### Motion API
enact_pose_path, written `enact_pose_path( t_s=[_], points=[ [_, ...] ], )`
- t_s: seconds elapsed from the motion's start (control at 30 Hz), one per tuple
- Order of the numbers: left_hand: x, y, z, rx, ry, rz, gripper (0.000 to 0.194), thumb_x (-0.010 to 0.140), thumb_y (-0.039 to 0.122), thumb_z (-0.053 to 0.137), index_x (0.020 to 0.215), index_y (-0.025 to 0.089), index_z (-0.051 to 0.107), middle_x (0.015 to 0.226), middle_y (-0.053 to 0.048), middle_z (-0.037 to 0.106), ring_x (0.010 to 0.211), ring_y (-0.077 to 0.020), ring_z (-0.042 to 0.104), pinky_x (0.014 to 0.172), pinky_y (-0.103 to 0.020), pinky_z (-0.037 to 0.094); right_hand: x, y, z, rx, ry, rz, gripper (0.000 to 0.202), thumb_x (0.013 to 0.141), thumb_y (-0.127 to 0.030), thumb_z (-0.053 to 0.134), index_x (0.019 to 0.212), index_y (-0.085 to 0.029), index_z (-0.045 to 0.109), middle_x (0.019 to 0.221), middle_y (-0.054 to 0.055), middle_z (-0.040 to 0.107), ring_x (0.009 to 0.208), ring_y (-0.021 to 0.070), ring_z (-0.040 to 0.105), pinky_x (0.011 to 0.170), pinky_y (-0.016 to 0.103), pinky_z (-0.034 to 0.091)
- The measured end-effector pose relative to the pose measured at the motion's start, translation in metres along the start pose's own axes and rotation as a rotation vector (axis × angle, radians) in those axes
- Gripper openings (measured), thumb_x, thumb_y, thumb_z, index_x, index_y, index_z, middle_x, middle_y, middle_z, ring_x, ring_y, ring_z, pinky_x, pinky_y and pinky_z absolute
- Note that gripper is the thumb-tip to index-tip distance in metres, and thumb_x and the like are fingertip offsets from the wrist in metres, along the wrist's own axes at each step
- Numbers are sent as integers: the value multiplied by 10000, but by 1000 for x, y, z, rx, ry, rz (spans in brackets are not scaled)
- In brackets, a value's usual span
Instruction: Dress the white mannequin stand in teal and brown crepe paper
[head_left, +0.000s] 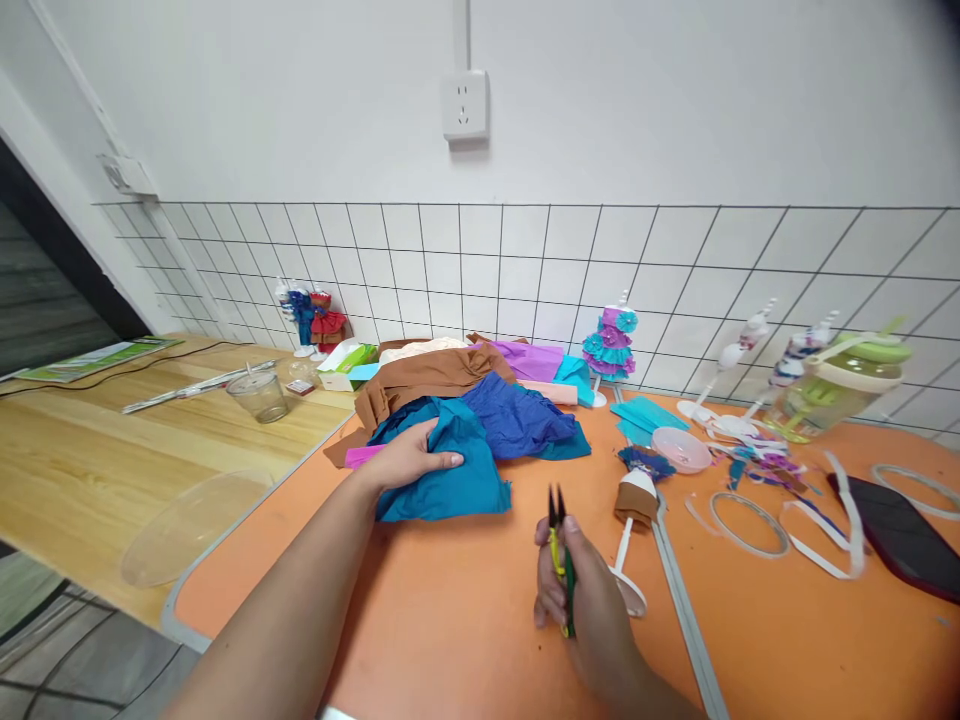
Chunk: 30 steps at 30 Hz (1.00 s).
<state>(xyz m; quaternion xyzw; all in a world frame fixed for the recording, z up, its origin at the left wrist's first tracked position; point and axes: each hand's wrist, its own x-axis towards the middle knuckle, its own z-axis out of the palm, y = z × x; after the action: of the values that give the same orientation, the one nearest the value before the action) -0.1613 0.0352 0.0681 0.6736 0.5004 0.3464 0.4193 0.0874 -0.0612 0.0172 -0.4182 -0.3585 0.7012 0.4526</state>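
Note:
My left hand (412,458) pinches a crumpled sheet of teal paper (450,487) between thumb and fingers, at the front of a pile. Behind it are blue crumpled paper (517,418) and brown paper (431,377). My right hand (574,580) is wrapped round small pliers (556,540) with yellow and green handles, jaws pointing up and slightly apart. Just right of that hand, a small figure (636,500) with a brown wrap and blue top stands on a white stick and round base.
Right on the orange table (450,610) lie tape rings (750,524), a pink dish (681,450), paper scraps, a phone (900,530) and a green-lidded bottle (840,385). A ruffled figure (611,345) stands behind. Left, a glass cup (259,393) rests on a wooden table (67,470).

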Motion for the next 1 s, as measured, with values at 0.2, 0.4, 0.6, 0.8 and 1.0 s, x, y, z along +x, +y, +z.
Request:
enact_pose_path(
  t_s=[0.2,0.4,0.6,0.8,1.0],
  points=[
    [-1,3,7,-123,-117,-9,611,712,423,763,1233,165,572,1182,-93,687,1128,-290,616,971,-426,480,-1,11,7,-185,-203,196,566,772,-748,453,849,-190,508,361,-115,386,289,56,219,348,236,447],
    [-2,1,7,-217,-122,-45,599,697,395,783,1212,173,571,1155,-91,698,1094,-285,631,926,-421,508,1,13,6,-152,-208,187,539,779,-724,449,856,-191,484,348,-117,403,275,59,246,355,233,455],
    [-2,-1,5,-211,-133,-45,578,698,389,785,1186,163,573,1156,-104,697,1090,-288,633,926,-421,507,-2,9,7,-201,-229,232,566,763,-750,423,830,-191,488,341,-113,409,260,55,261,360,241,462],
    [-1,0,9,-221,-217,-30,614,711,385,778,1235,163,548,1210,-111,673,1098,-277,631,944,-425,494,-2,11,8,-212,-196,189,585,747,-771,445,853,-197,475,368,-115,425,272,67,324,402,264,489],
    [0,-1,11,-217,-172,-14,590,725,388,771,1231,177,552,1230,-100,664,1124,-287,617,942,-418,495,-2,10,6,-206,-219,135,635,718,-805,481,852,-185,514,502,-85,493,352,64,437,446,237,470]
  ],
)
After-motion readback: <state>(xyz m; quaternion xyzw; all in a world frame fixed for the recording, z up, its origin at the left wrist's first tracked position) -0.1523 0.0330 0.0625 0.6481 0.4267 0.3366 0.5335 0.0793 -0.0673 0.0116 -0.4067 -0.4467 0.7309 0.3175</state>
